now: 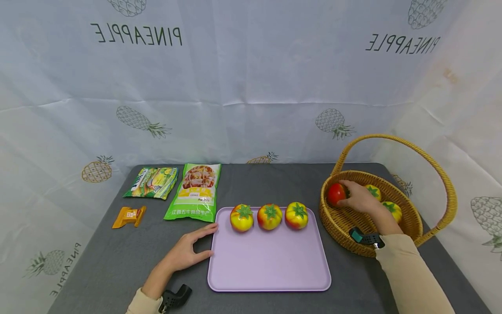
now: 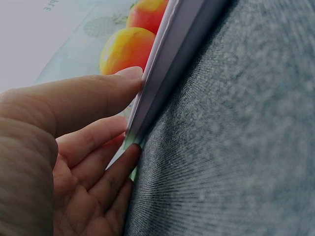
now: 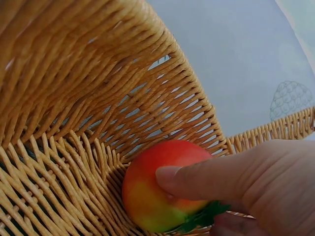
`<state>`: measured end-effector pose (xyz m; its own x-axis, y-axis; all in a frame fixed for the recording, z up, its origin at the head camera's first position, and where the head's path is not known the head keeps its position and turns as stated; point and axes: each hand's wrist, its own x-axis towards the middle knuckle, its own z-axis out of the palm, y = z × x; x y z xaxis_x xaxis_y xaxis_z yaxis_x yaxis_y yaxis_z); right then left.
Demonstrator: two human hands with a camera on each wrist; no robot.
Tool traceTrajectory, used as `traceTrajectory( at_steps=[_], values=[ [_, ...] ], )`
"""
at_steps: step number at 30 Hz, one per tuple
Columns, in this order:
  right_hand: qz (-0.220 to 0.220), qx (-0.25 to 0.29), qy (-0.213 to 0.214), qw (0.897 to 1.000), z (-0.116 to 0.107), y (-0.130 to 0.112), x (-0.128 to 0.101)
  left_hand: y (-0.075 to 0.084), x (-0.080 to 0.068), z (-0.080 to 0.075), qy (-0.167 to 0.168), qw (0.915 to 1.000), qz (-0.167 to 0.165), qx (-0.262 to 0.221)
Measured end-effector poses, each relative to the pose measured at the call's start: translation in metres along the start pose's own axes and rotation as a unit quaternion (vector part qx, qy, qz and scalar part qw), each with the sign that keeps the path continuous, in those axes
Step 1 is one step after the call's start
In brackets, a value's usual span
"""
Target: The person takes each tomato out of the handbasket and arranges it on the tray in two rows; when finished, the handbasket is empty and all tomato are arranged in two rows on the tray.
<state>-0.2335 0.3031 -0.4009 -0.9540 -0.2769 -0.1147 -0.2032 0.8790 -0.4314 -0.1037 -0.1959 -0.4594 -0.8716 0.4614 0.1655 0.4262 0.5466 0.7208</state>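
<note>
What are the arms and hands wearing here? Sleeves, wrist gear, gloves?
Both hands are bare, no gloves or rings visible. The left hand and right hand come out of beige long sleeves: left sleeve, right sleeve. The left wrist carries a black camera mount. The right wrist mount is black with a teal part and a small metal piece. No cables or markings visible.
</note>
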Motion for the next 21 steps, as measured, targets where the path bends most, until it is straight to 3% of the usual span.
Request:
traceTrajectory(
  at_steps=[13, 21],
  values=[
    [-0.011, 0.010, 0.009, 1.000, -0.002, -0.005, -0.006, 0.001, 0.000, 0.000, -0.004, 1.0000, -0.002, -0.005],
    [-0.050, 0.037, 0.013, 0.998, -0.007, -0.012, -0.008, -0.026, 0.000, 0.011, 0.005, 0.9999, 0.001, 0.010]
  ],
)
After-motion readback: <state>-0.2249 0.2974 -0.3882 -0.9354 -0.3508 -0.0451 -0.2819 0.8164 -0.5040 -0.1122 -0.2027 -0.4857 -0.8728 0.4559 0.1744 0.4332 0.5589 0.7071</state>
